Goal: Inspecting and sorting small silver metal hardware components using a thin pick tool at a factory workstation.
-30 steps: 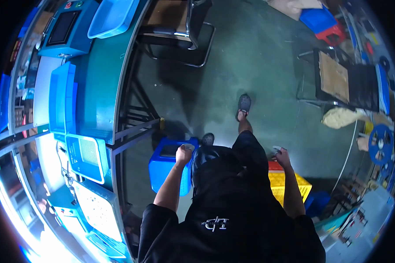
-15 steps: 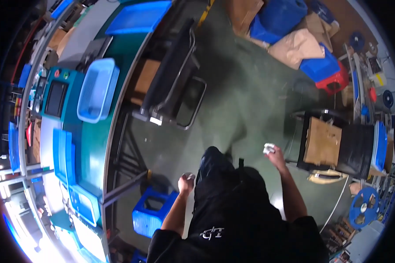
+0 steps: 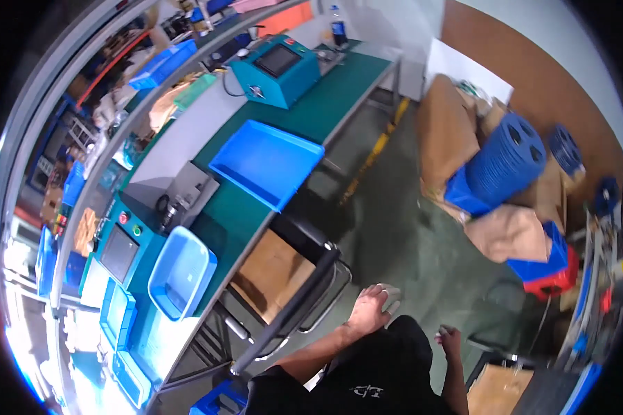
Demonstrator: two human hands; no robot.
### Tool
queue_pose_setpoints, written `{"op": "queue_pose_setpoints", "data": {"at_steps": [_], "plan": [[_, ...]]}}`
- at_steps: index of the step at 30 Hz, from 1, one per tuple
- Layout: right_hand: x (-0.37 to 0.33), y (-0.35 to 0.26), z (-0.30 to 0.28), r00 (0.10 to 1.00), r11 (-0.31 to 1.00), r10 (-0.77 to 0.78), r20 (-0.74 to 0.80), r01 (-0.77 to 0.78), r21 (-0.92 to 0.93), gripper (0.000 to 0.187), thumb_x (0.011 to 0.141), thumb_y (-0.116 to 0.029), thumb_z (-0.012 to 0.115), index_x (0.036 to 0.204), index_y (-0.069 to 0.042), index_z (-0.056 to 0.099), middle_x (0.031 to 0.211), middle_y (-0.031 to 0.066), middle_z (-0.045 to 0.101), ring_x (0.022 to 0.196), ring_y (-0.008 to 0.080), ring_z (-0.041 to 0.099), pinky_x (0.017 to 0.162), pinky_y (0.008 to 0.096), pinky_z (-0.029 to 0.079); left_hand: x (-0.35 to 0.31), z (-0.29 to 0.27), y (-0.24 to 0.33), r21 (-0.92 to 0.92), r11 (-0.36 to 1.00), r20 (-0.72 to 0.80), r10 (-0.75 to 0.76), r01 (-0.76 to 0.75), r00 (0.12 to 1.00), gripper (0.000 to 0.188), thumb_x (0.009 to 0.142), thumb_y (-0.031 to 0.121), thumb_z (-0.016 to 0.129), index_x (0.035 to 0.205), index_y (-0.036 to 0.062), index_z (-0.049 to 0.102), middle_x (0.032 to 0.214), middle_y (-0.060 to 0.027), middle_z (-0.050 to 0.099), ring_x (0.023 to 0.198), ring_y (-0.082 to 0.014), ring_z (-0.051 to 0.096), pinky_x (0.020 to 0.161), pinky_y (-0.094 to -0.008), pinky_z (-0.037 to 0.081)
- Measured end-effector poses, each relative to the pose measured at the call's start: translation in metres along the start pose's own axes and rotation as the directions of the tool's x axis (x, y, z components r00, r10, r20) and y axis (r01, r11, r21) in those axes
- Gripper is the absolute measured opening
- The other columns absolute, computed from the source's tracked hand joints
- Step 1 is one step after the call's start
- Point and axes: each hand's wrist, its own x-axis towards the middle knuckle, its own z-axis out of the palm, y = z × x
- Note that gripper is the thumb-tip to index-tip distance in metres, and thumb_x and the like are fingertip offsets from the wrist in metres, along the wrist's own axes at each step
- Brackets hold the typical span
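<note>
My left hand [image 3: 372, 309] is out in front of my body, over the floor beside a black-framed chair [image 3: 273, 275] with a brown seat. Its fingers are loosely stretched and slightly apart, with white coverings on some fingertips; nothing shows in its grasp. Lower and to the right hangs my right hand [image 3: 450, 339], its fingers curled and something white at the tips. Blur hides whether that hand holds anything. Neither hand touches the chair or the workbench [image 3: 246, 238] to the left.
On the green workbench stand a wide blue tray [image 3: 266, 162], a light blue basket [image 3: 181, 273] and two teal machines with screens [image 3: 278, 61] [image 3: 120, 254]. Cardboard boxes [image 3: 446, 142] and stacked blue reels [image 3: 509, 162] lie at the far right. Another chair [image 3: 500, 389] is near right.
The view has swung toward the left and up, bringing the bench's far end into sight. My left hand has moved forward and rightward, its fingers loosening. My right hand appears lower in view.
</note>
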Motion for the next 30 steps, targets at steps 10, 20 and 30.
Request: {"op": "queue_pose_setpoints", "data": {"at_steps": [10, 20, 30], "plan": [[0.281, -0.202, 0.029, 0.957, 0.989, 0.098, 0.271, -0.124, 0.083, 0.024, 0.085, -0.014, 0.058, 0.102, 0.003, 0.059, 0.078, 0.0139, 0.066, 0.06, 0.0201, 0.064, 0.051, 0.0296, 0.049, 0.146, -0.05, -0.091, 0.172, 0.744, -0.148, -0.629, 0.646, 0.763, 0.039, 0.077, 0.034, 0.064, 0.109, 0.0111, 0.064, 0.103, -0.012, 0.061, 0.098, -0.0304, 0.058, 0.089, -0.0416, 0.042], [0.515, -0.496, 0.145, 0.77, 0.864, -0.31, 0.558, 0.473, -0.174, 0.024, 0.086, -0.006, 0.05, 0.107, -0.004, 0.062, 0.083, 0.008, 0.067, 0.064, 0.0109, 0.062, 0.051, 0.0224, 0.046, 0.195, -0.105, -0.117, -0.342, 0.431, -0.581, -0.795, 0.835, 0.172, 0.028, 0.071, 0.027, 0.07, 0.092, 0.0082, 0.067, 0.083, -0.0141, 0.067, 0.077, -0.0335, 0.065, 0.068, -0.0388, 0.052], [0.503, -0.531, 0.269, 0.705, 0.906, -0.302, 0.642, 0.421, -0.035, 0.023, 0.086, -0.005, 0.053, 0.107, -0.002, 0.062, 0.084, 0.0087, 0.067, 0.064, 0.0115, 0.062, 0.052, 0.0207, 0.047, 0.185, -0.335, -0.253, -0.374, 0.628, -0.917, -0.359, 0.682, -0.172, 0.022, 0.075, 0.017, 0.067, 0.09, -0.0003, 0.067, 0.081, -0.0173, 0.068, 0.074, -0.0285, 0.068, 0.07, -0.035, 0.052]]}}
